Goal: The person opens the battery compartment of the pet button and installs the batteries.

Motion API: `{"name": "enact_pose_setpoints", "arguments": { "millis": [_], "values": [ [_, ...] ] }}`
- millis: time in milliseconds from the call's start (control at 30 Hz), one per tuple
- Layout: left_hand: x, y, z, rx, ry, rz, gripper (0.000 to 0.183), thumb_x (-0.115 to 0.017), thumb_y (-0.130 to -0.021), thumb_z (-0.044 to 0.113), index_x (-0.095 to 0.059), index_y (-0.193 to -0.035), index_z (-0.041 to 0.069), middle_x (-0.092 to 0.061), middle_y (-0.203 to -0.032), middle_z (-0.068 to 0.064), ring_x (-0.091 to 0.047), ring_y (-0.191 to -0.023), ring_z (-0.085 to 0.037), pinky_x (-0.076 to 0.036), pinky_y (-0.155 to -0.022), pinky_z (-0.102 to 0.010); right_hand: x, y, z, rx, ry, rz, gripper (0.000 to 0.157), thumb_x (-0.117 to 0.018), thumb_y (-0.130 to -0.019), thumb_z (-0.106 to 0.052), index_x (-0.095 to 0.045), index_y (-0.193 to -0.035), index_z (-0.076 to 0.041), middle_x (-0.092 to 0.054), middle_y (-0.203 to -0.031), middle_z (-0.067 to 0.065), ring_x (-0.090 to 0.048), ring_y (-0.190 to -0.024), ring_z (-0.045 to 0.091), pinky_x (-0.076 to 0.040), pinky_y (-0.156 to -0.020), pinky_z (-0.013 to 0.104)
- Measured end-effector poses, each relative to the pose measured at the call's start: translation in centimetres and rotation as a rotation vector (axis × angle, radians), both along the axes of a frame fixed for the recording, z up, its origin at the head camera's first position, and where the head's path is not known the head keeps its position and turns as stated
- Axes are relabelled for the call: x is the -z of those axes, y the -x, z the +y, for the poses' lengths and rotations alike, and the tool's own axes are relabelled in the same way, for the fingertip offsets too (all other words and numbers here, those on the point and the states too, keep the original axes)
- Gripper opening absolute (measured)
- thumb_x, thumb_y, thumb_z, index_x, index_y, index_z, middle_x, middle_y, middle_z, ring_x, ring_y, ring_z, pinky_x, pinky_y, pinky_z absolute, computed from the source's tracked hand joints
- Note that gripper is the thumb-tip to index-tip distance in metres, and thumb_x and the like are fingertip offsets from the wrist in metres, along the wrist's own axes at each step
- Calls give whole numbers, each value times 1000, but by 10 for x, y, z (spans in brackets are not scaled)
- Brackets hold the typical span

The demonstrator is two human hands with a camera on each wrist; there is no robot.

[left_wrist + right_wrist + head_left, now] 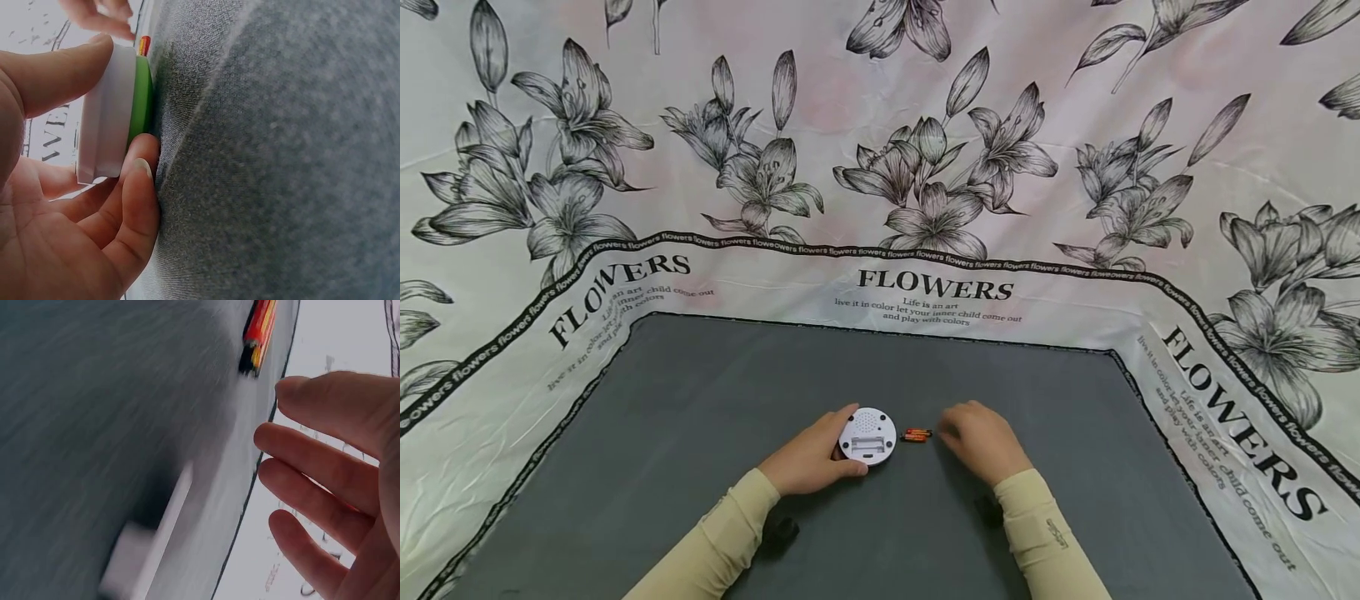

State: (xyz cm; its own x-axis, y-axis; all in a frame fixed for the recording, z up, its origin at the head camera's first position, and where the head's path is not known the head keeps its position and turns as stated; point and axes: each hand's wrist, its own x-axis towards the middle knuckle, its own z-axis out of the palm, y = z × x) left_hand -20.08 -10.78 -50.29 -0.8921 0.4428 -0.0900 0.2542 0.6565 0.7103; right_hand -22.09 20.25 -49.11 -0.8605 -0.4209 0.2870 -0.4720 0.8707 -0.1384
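My left hand (pixel 812 454) grips a round white device (pixel 867 425) by its left edge, thumb at the near side. The device's back faces up, showing an uncovered battery compartment, a patch of small holes and dark round spots. In the left wrist view, the device (pixel 107 119) has a green lower part (pixel 141 100) close to the table. Orange-red and black batteries (pixel 916 435) lie just right of it. Just right of those is my right hand (pixel 985 442), fingers loosely bent; in the right wrist view, nothing is between its fingers and the batteries (pixel 259 334) are apart from them.
A dark grey table surface (pixel 760 367) lies under everything, bordered by a white cloth (pixel 805 287) with printed flowers and lettering. A blurred white flat piece (pixel 159 540) appears low in the right wrist view; its kind is unclear. A dark object (pixel 781 533) is beside the left sleeve.
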Motion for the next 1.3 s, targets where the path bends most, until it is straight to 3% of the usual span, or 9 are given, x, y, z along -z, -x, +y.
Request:
{"name": "enact_pose_setpoints", "arguments": {
  "millis": [200,400,700,933,1133,1300],
  "values": [
    [1,1,5,12,13,11,96,-82,-97,43,-29,-172,13,-57,-139,-8,-58,-93,-11,-48,-85,-33,6,19,-17,-14,-4,-77,7,-90,-89,-17,-84,-93,-18,-76,-91,-2,-70,-90,22,-60,-81,42],
    [1,1,7,27,8,15,97,-82,-98,44,-29,-172,11,-57,-143,-10,-58,-100,-12,-49,-90,-36,12,23,-18,-6,-8,-98,7,-90,-89,-20,-84,-89,-22,-73,-88,-6,-68,-86,17,-59,-80,39],
    [-4,4,3,21,5,15,96,-81,-98,42,-28,-172,11,-56,-143,-10,-58,-96,-11,-48,-87,-33,-11,5,-31,-2,85,-8,11,-91,-89,-24,-81,-91,-22,-73,-89,-7,-66,-84,15,-58,-75,38],
    [-6,8,0,18,12,29,96,-80,-99,44,-28,-172,10,-56,-146,-12,-57,-98,-11,-48,-86,-33,-28,-11,-56,-100,125,77,13,-92,-88,-20,-81,-94,-22,-75,-93,-8,-65,-86,12,-57,-77,35],
    [-4,8,-1,3,11,40,96,-81,-98,44,-29,-171,9,-58,-145,-12,-58,-99,-13,-49,-85,-32,-23,-15,-74,-170,90,121,15,-94,-86,-19,-80,-91,-22,-72,-90,-9,-64,-84,11,-57,-77,33],
    [1,4,-1,11,5,22,97,-81,-98,45,-29,-171,10,-58,-141,-11,-57,-96,-12,-48,-81,-31,-12,-19,-79,-172,70,128,14,-95,-85,-22,-81,-89,-23,-71,-90,-9,-64,-84,11,-57,-77,33]
  ]
}}
